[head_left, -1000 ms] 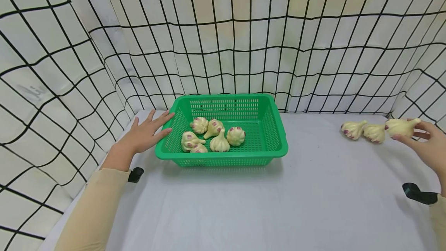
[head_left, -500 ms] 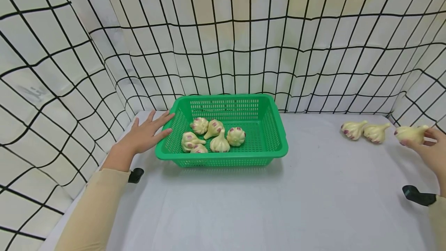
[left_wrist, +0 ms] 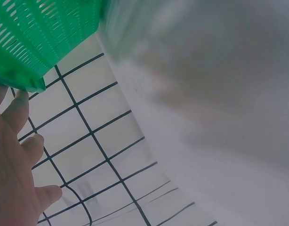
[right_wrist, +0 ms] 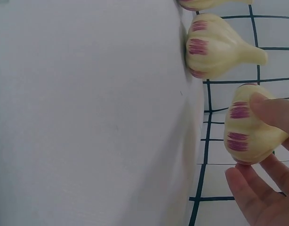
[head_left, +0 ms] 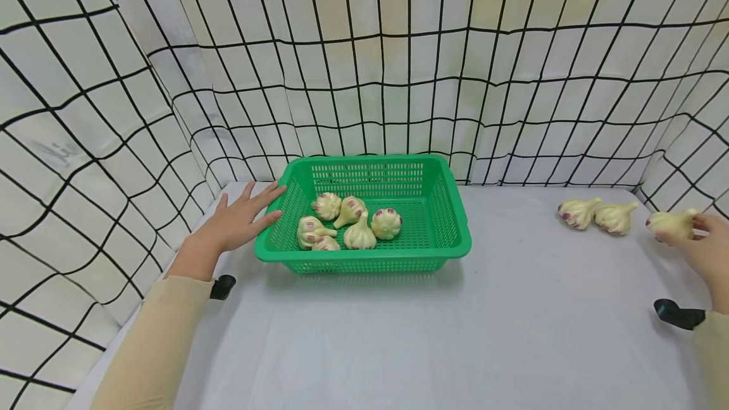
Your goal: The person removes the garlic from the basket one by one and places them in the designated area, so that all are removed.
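Observation:
My right hand (head_left: 703, 252) pinches a garlic bulb (head_left: 669, 224) between thumb and fingers at the far right of the table. In the right wrist view, the thumb lies over the pale, purple-streaked held bulb (right_wrist: 243, 127), with fingertips at its lower side. Two more bulbs lie to its left, a near one (head_left: 615, 217) and a farther one (head_left: 578, 212). With fingers spread, my left hand (head_left: 236, 217) touches the left rim of a green plastic basket (head_left: 364, 254). Several garlic bulbs (head_left: 360, 234) sit in the basket's left half.
A white cloth (head_left: 387, 340) covers the table. Black netting (head_left: 380, 33) over white sheeting rises at the back and both sides, close behind the basket and the right-hand bulbs. Dark wrist mounts (head_left: 222, 286) stick out from both wrists.
My right hand has drawn the held garlic bulb rightward and slightly down, away from the two bulbs beside it, opening a gap. My left hand stays at the basket.

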Tool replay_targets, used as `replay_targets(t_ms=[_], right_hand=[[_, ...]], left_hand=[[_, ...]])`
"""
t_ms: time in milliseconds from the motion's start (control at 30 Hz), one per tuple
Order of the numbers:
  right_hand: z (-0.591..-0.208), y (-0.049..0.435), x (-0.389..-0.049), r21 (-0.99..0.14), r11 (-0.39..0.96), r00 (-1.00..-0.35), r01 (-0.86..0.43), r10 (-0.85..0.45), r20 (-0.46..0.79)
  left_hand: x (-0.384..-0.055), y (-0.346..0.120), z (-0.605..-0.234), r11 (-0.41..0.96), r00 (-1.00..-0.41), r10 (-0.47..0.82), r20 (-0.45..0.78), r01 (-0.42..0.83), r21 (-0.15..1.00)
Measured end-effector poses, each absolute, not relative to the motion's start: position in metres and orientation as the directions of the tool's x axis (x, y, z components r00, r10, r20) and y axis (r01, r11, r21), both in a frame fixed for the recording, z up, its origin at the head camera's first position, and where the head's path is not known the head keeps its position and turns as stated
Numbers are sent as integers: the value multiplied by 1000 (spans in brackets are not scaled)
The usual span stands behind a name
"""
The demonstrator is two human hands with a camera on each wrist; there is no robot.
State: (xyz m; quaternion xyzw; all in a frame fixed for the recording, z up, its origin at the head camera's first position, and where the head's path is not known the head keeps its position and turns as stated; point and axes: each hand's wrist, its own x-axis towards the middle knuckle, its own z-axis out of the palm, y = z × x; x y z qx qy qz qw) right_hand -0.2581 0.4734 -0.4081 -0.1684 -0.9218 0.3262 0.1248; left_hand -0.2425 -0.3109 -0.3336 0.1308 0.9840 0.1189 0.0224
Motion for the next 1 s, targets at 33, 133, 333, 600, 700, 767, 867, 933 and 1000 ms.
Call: replay_targets(t_ms=[33, 133, 333, 600, 700, 767, 867, 933, 1000], right_hand=[[-404, 467, -254, -642, 731, -912, 230, 393, 121], [-400, 460, -252, -643, 730, -912, 233, 393, 116], [-403, 460, -254, -625, 737, -923, 258, 380, 67], [-409, 464, -265, -621, 727, -923, 293, 384, 14], [-409, 464, -267, -614, 738, -931, 279, 366, 16], [-408, 464, -268, -615, 736, -930, 284, 367, 8], [-409, 464, -270, -618, 727, -926, 299, 377, -5], [-410, 464, -271, -619, 725, -925, 303, 381, -7], [-410, 465, -272, -616, 732, -928, 293, 371, 0]], left_hand=[[-242, -311, -333, 938, -965, 262, -14, 251, 240], [-243, -310, -333, 939, -965, 261, -15, 250, 237], [-243, -311, -334, 940, -965, 261, -17, 250, 234], [-242, -312, -334, 936, -963, 267, -17, 256, 240], [-242, -312, -334, 937, -964, 265, -15, 254, 238], [-242, -312, -333, 938, -964, 264, -15, 253, 238], [-242, -312, -333, 938, -964, 266, -15, 255, 236], [-242, -312, -332, 937, -963, 268, -15, 257, 236], [-241, -312, -332, 937, -963, 268, -16, 256, 236]])
